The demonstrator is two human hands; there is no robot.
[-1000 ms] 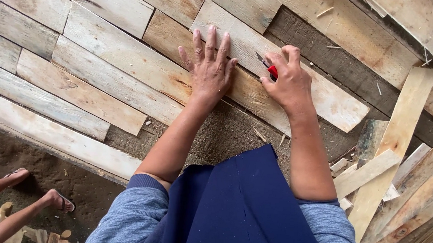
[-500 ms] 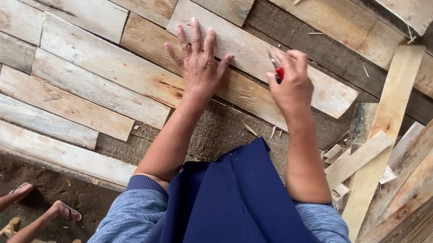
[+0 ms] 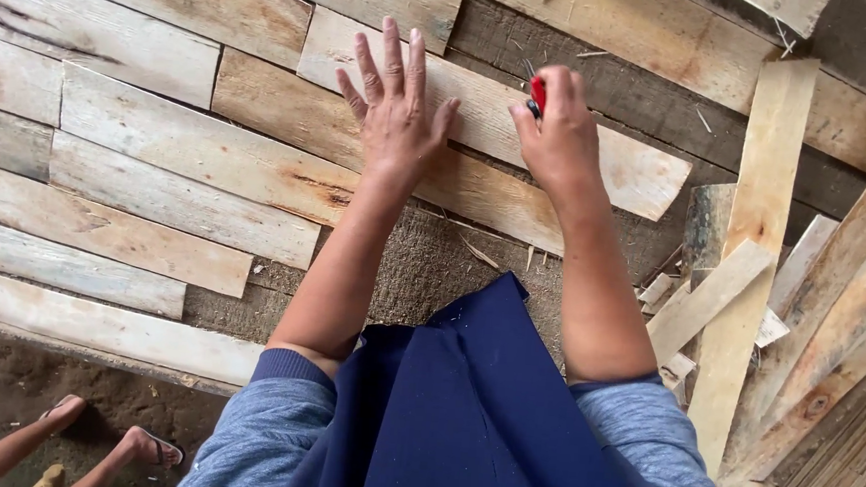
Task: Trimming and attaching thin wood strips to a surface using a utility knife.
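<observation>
My left hand (image 3: 396, 111) lies flat with fingers spread on a pale wooden plank (image 3: 638, 171) that rests among other planks on the ground. My right hand (image 3: 558, 136) is closed around a small red tool (image 3: 537, 92) and holds its tip against the same plank, just right of the left hand. The tool's working end is mostly hidden by my fingers. My blue skirt (image 3: 463, 416) and grey-blue sleeves fill the lower middle of the view.
Rows of weathered planks (image 3: 158, 146) cover the ground to the left. Loose boards and offcuts (image 3: 753, 253) are piled at the right. Another person's feet in sandals (image 3: 130, 446) stand on the dirt at bottom left.
Both hands sit a little higher in the view and closer together on the plank. The right hand has turned so the red tool points more upright.
</observation>
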